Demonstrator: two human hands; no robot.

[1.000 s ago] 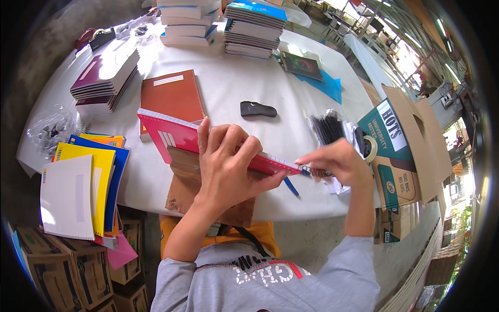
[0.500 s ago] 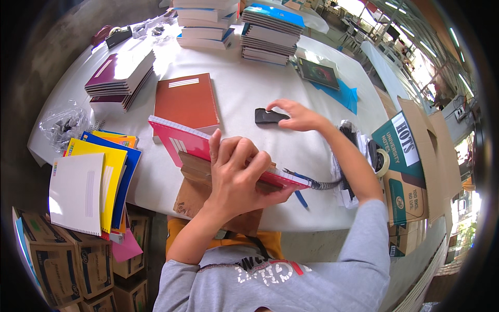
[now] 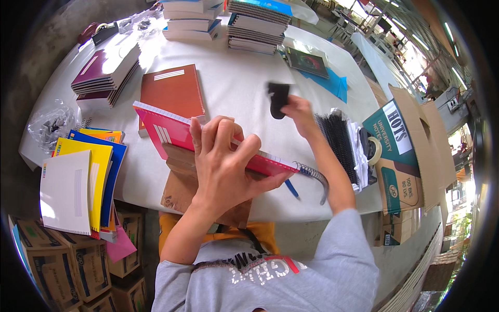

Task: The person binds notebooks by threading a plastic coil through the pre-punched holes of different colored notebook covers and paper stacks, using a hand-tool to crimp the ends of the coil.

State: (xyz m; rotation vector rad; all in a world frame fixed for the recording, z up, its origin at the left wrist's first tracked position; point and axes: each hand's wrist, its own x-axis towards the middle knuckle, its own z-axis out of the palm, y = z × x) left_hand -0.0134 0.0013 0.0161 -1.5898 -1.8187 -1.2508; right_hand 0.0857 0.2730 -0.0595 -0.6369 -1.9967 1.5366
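My left hand [image 3: 223, 156] grips a red notebook [image 3: 165, 129], tilted against a brown wooden stand [image 3: 182, 184] at the table's near edge. A dark spiral binding coil [image 3: 318, 179] sticks out from the notebook's right end and curves down. My right hand [image 3: 300, 110] pinches a small, black, flat piece [image 3: 279, 99] above the table; motion blurs it and I cannot make out its kind. Partly hidden under the notebook lies a blue-handled tool [image 3: 292, 189]. Beyond the notebook rests a brown-red notebook [image 3: 174, 93].
Stacks of spiral notebooks [image 3: 255, 34] stand at the back, and purple notebooks [image 3: 99, 83] at left. Colourful notebooks [image 3: 67, 192] overhang the left edge. Black coils [image 3: 335, 138], a tape roll [image 3: 373, 151] and a carton [image 3: 397, 182] are at right. Boxes [image 3: 57, 260] stand below left.
My right hand has picked the black piece up off the table and raised it. My left hand keeps its grip on the red notebook. The whole view has shifted slightly.
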